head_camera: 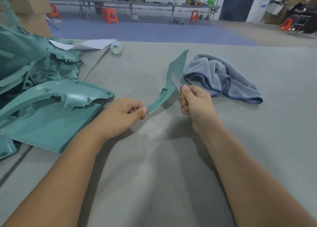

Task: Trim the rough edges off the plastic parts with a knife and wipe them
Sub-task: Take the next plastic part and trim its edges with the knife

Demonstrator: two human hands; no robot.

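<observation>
the curved teal plastic strip (172,82) is held up off the grey desk (154,158), its long axis running from the near-left end up and away to a broad pointed end beside the grey cloth (223,77). the left hand (123,114) pinches the narrow near end between thumb and curled fingers, so that grip is clamped on the strip's tip. the right hand (197,103) sits just right of the strip's middle, fingers wrapped round a yellow-handled utility knife (178,86), thumb on top; the blade lies against the strip's right-hand edge, pointing up and away. so the edge to be trimmed lies straight to the left of the knife grip and stretches away from it in both directions along the curve. the right hand is the nearer one to the untrimmed upper stretch, and the cut would probably run along that edge. the cloth lies just beyond, within reach for wiping. a pile of teal plastic parts (42,89) waits at the left.
</observation>
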